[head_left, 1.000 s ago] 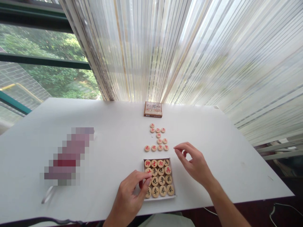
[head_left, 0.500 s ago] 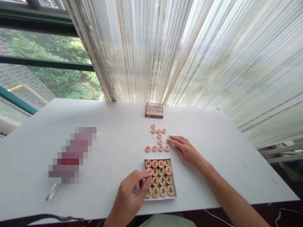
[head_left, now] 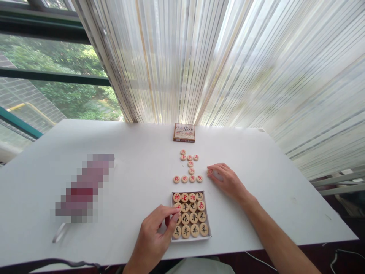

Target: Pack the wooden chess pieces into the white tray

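A shallow white tray [head_left: 210,230] near the table's front edge holds several round wooden chess pieces [head_left: 194,217] with red or black characters. My left hand [head_left: 155,238] rests against the tray's left side, fingers curled onto its edge. More loose pieces [head_left: 188,167] with red characters lie on the white table beyond the tray. My right hand [head_left: 228,180] lies to the right of them, fingertips pinching one loose piece [head_left: 209,172] on the table.
The tray's printed lid or box [head_left: 184,132] sits at the table's far edge by the striped curtain [head_left: 228,57]. A blurred pinkish object [head_left: 84,188] lies on the left of the table [head_left: 270,182]. A window is at the far left.
My right hand reached out to the loose pieces, took hold of one and drew it a little to the right. My left hand stayed at the tray.
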Demonstrator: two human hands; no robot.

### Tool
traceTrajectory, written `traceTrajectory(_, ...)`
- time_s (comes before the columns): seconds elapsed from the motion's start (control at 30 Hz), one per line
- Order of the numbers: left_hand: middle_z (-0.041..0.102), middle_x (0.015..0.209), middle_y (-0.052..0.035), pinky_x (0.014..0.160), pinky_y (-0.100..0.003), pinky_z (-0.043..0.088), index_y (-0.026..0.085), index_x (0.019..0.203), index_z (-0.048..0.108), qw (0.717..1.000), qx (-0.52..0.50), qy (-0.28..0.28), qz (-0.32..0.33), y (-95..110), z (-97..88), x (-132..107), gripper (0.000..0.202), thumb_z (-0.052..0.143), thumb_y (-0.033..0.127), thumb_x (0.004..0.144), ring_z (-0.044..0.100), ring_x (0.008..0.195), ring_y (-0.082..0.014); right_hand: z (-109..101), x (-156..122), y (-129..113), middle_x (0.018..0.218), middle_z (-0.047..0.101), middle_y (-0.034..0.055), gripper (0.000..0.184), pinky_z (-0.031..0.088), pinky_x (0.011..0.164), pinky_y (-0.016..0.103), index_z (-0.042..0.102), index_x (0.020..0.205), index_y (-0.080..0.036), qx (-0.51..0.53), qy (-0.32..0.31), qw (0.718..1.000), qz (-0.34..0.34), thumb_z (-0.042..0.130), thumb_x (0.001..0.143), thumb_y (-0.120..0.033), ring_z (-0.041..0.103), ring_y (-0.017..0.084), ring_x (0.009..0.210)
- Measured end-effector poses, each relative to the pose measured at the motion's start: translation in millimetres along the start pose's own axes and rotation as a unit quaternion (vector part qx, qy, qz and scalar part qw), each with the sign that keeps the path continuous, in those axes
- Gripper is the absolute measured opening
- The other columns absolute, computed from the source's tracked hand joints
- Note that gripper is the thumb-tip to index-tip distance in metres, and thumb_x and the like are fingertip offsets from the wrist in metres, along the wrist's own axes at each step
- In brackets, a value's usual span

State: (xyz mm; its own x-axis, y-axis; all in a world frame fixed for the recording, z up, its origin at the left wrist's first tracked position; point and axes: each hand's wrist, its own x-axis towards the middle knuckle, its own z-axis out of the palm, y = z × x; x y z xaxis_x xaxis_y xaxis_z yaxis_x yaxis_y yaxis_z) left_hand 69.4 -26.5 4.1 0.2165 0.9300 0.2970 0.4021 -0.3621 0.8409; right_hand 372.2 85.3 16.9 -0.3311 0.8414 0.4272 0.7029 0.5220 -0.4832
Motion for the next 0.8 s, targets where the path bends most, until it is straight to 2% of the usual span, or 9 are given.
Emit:
traceTrajectory(0.1, 0.073, 0.096, -0.0025, 0.073, -0.023, 0.055, 0.024, 0.107, 0.068, 1.000, -0.004, 0.002, 0.000, 0.7, 0.1, 0.3, 0.014, 0.060, 0.018, 0.097, 0.068, 0.082, -0.0145, -0.1, -2.1, -0.7, 0.105, 0.074, 0.0071, 0.023, 0.060, 0.085, 0.039, 0.068, 0.119, -0.025, 0.011, 0.002, 1.000, 0.011, 0.061, 0.098, -0.028, 0.069, 0.022, 0.095)
traceTrajectory(0.23, 0.072, 0.096, -0.0012, 0.073, -0.023, 0.054, 0.025, 0.108, 0.067, 1.000, 0.009, 0.011, 0.010, 0.7, -0.7, 1.2, 0.015, 0.060, 0.017, 0.097, 0.067, 0.083, -0.0142, 1.3, -3.6, -5.6, 0.107, 0.072, 0.0072, 0.024, 0.059, 0.070, 0.030, 0.066, 0.121, -0.024, 0.029, 0.012, 0.999, 0.023, 0.059, 0.098, -0.028, 0.069, 0.018, 0.086)
traceTrajectory(0.37, 0.068, 0.111, -0.0046, 0.091, -0.032, 0.055, 0.026, 0.114, 0.065, 0.995, 0.059, 0.075, 0.016, -1.7, -1.1, 3.6, 0.019, 0.061, 0.021, 0.096, 0.065, 0.103, -0.0195, 3.7, -2.2, -12.1, 0.110, 0.071, 0.0083, 0.027, 0.059, 0.070, 0.030, 0.064, 0.124, -0.023, 0.049, 0.025, 0.998, 0.020, 0.057, 0.098, -0.026, 0.068, 0.018, 0.087)
traceTrajectory(0.47, 0.063, 0.123, -0.0072, 0.100, -0.039, 0.052, 0.026, 0.116, 0.064, 0.992, 0.089, 0.084, -0.005, -4.3, 0.1, 5.2, 0.021, 0.061, 0.025, 0.095, 0.060, 0.117, -0.0235, 5.6, -1.4, -16.7, 0.109, 0.071, 0.0081, 0.028, 0.059, 0.071, 0.031, 0.064, 0.124, -0.023, 0.068, 0.026, 0.997, 0.010, 0.056, 0.098, -0.025, 0.067, 0.017, 0.087)
traceTrajectory(0.57, 0.060, 0.127, -0.0083, 0.099, -0.040, 0.052, 0.026, 0.117, 0.064, 0.992, 0.097, 0.078, -0.019, -6.8, 1.4, 5.6, 0.022, 0.060, 0.027, 0.096, 0.058, 0.120, -0.0245, 7.0, -1.6, -22.3, 0.109, 0.070, 0.0083, 0.027, 0.060, 0.071, 0.032, 0.065, 0.122, -0.023, 0.085, 0.027, 0.996, 0.005, 0.056, 0.097, -0.025, 0.067, 0.017, 0.084)
traceTrajectory(0.67, 0.061, 0.126, -0.0079, 0.093, -0.037, 0.055, 0.026, 0.115, 0.064, 0.992, 0.092, 0.086, -0.024, -8.1, 1.8, 6.1, 0.020, 0.060, 0.028, 0.096, 0.059, 0.119, -0.0241, 6.7, -2.0, -28.9, 0.110, 0.071, 0.0084, 0.026, 0.061, 0.073, 0.033, 0.065, 0.121, -0.023, 0.100, 0.032, 0.994, 0.007, 0.055, 0.098, -0.025, 0.067, 0.017, 0.082)
traceTrajectory(0.8, 0.064, 0.120, -0.0067, 0.090, -0.034, 0.054, 0.025, 0.111, 0.065, 0.991, 0.068, 0.109, -0.040, -1.3, 2.0, 12.2, 0.017, 0.059, 0.030, 0.096, 0.061, 0.114, -0.0225, 4.6, -2.7, -35.6, 0.109, 0.071, 0.0073, 0.026, 0.062, 0.076, 0.035, 0.065, 0.122, -0.023, 0.124, 0.045, 0.991, 0.014, 0.058, 0.097, -0.024, 0.067, 0.017, 0.081)
